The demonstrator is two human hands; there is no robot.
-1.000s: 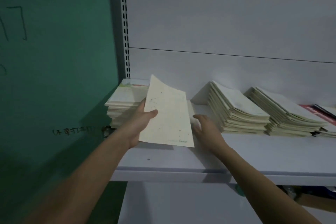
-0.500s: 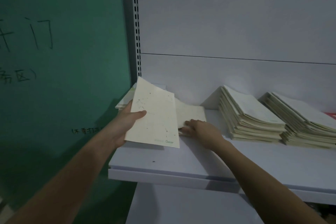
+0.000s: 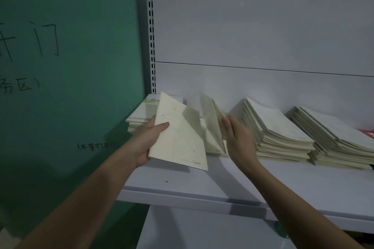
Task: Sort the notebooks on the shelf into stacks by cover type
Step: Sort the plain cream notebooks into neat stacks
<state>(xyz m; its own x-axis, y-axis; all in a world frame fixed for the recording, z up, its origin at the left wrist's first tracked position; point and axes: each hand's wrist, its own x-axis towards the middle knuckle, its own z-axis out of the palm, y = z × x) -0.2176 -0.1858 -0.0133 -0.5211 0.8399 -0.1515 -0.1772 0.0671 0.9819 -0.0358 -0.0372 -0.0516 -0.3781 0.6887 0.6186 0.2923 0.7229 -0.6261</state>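
My left hand (image 3: 148, 141) grips a cream speckled notebook (image 3: 180, 137) by its left edge and holds it tilted above the white shelf (image 3: 202, 184). Just behind it, my right hand (image 3: 236, 137) lifts the right edges of a few cream notebooks (image 3: 212, 119), tilting them up off the shelf. At the far left stands a stack of notebooks (image 3: 141, 115) with a green-tinted picture cover on top. Two tall, slanted stacks of cream notebooks lie to the right, a middle stack (image 3: 275, 131) and a right stack (image 3: 336, 139).
A green wall (image 3: 66, 66) with handwriting borders the shelf on the left. The slotted upright (image 3: 151, 32) and the white back panel (image 3: 263, 26) close the rear. A red item (image 3: 369, 133) shows at the far right edge.
My right hand went from lying flat on the notebooks on the shelf to lifting their edges upright. The left hand kept its notebook; the view shifted left.
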